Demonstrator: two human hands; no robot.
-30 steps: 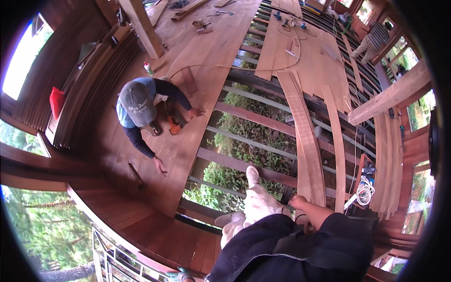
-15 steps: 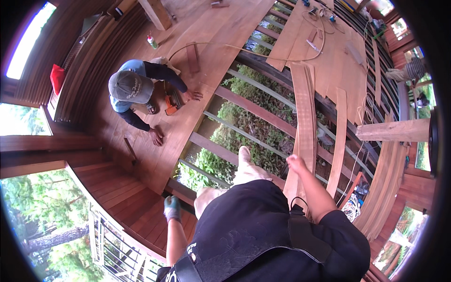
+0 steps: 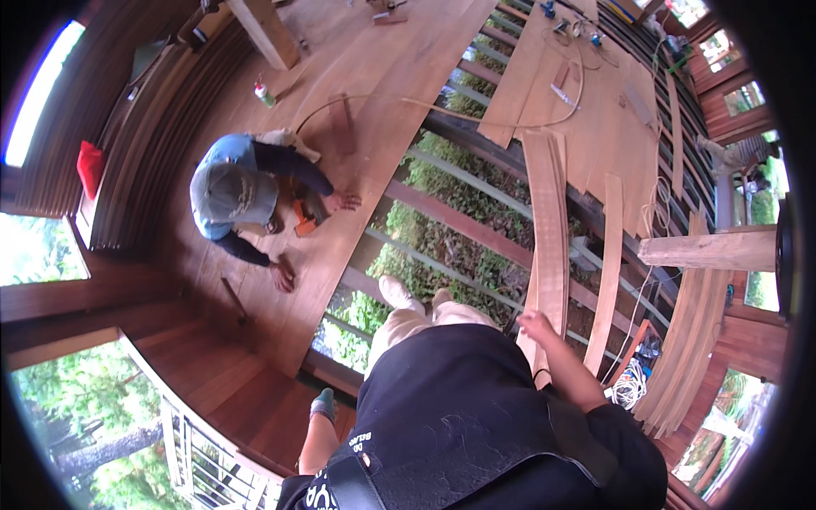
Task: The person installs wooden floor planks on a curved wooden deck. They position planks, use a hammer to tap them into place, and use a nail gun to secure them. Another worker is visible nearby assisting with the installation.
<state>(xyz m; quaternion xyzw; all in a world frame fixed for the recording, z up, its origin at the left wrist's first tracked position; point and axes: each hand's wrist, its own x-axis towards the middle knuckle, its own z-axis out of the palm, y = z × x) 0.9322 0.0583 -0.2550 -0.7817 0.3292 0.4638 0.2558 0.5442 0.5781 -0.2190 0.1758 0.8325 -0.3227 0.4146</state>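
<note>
My right hand [image 3: 534, 325] hangs just over the stack of long wooden planks [image 3: 548, 221], its fingers curled in and nothing showing in them. At my left side hangs my left hand [image 3: 323, 404], in a grey-blue glove, low beside the floor edge. Its fingers are too small and blurred to make out. Both my shoes [image 3: 396, 292] are over the open joists [image 3: 459, 217], where green plants show below. To the left a co-worker in a grey cap [image 3: 229, 191] crouches on the laid floorboards [image 3: 340, 229], both hands flat on them, with an orange tool [image 3: 303, 221] close by.
A single plank [image 3: 605, 263] lies across the joists on the right. A hose [image 3: 476, 115] crosses the gap between the floors. A hammer-like tool [image 3: 234, 297] and a bottle [image 3: 264, 93] lie on the left floor. A wooden post [image 3: 710, 252] and coiled white cord [image 3: 631, 382] are at right.
My left foot has come forward beside the right one over the joists. My left hand has swung down and back. My right hand has lowered slightly. The co-worker stays crouched.
</note>
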